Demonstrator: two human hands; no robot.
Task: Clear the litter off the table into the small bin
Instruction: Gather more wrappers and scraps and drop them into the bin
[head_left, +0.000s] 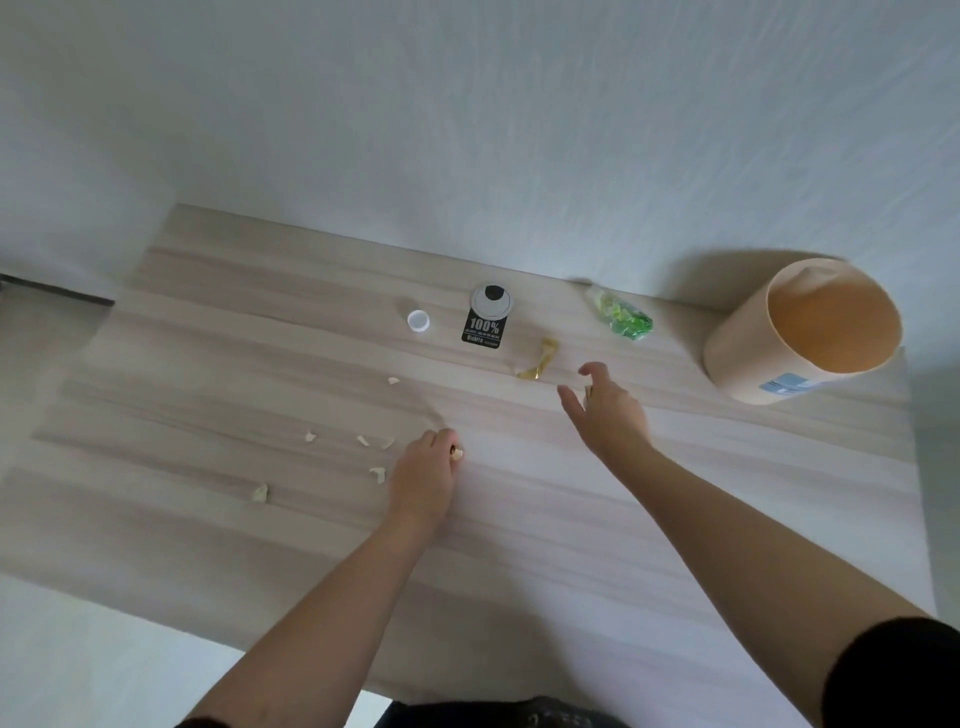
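Observation:
A tan round bin (737, 358) stands at the far right of the pale wooden table (260, 332), its mouth tilted toward me. My left hand (423, 475) rests on the table with its fingers closed on a small pale scrap. My right hand (608, 410) hovers with fingers spread, just right of a gold wrapper (540, 358); something small shows at its palm, unclear. A green crumpled wrapper (621, 314) lies near the back edge. Several pale scraps (363, 440) are scattered left of my left hand, one larger piece (258, 492) nearer me.
A white bottle cap (418, 320) and a black label reading "100%" (483, 327) with a grey round grommet (492, 297) behind it lie at the back middle. A white wall runs behind the table. The table's left and near edges drop to a pale floor.

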